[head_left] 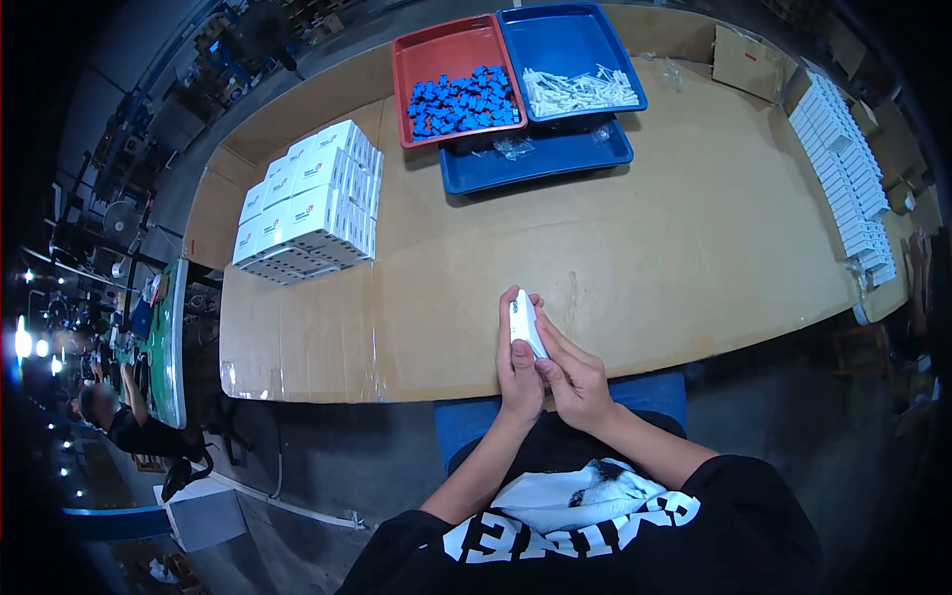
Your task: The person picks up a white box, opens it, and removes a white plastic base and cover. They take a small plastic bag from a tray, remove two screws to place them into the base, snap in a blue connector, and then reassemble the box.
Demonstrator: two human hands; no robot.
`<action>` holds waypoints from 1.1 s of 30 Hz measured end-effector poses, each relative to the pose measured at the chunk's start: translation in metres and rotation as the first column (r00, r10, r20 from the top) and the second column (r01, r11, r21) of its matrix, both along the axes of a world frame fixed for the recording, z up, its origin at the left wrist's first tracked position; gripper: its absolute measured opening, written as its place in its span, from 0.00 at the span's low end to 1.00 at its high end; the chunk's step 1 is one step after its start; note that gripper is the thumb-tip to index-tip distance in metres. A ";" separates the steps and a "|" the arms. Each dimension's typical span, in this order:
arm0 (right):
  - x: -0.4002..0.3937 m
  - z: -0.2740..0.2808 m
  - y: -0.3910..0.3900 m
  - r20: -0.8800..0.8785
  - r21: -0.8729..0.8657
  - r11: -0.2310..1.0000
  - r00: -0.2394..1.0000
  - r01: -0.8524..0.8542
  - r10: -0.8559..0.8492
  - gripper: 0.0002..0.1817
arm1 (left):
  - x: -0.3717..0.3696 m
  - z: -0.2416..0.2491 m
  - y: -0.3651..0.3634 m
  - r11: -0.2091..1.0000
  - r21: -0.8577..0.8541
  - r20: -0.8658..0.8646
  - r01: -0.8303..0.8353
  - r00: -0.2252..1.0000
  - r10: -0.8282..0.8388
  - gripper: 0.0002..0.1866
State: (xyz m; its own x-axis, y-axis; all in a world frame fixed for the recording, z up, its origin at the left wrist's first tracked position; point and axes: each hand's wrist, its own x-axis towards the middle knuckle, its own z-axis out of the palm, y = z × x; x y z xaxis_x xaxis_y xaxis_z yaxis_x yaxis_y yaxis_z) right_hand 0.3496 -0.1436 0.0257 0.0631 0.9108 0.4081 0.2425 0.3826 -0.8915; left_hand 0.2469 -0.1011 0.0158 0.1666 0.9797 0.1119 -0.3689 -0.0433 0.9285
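Observation:
Near the table's front edge, a small white item (526,325) is held upright between my two hands. My left hand (518,375) grips its left side, with the thumb on its lower face. On the other side my right hand (575,377) presses against it, its thumb near the lower end. The fingertips of both hands come close together around the top of the item. Small dark print shows on its upper part. The fingers behind it are partly hidden.
Stacked white boxes (297,203) stand at the left. Behind are a red tray (402,89) of blue parts, a blue tray (565,40) of white pieces, and another blue tray (540,171) beneath. White items (843,174) line the right edge. A person (139,431) is at far left.

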 end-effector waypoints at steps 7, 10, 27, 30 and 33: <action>0.001 -0.004 0.000 0.074 0.069 0.996 0.996 0.051 -0.056 0.23 | 0.002 -0.003 -0.002 1.000 0.010 -0.003 0.006 1.000 -0.006 0.57; 0.002 -0.002 0.001 0.067 0.068 0.996 0.996 0.049 -0.054 0.23 | 0.002 -0.006 -0.002 0.999 -0.049 0.085 0.013 0.996 -0.009 0.58; -0.003 0.029 0.009 -0.670 -0.539 0.762 0.732 -0.360 -0.128 0.26 | -0.016 0.003 0.003 0.918 0.393 -0.415 -0.049 0.882 0.224 0.52; -0.009 0.029 0.007 -0.666 -0.519 0.790 0.734 -0.327 -0.133 0.26 | -0.015 -0.001 0.003 0.900 0.426 -0.449 -0.095 0.841 0.301 0.50; -0.016 0.021 0.005 -0.689 -0.462 0.835 0.714 -0.299 -0.125 0.28 | -0.014 -0.005 0.002 0.871 0.477 -0.446 -0.121 0.820 0.358 0.48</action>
State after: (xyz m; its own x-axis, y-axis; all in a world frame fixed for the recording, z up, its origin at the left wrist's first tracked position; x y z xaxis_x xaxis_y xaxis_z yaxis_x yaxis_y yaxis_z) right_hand 0.3335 -0.1391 0.0464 0.0306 0.9712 -0.2362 -0.5053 -0.1889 -0.8420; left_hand 0.2330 -0.0986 0.0103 0.0810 0.8750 0.4774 0.2217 -0.4828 0.8472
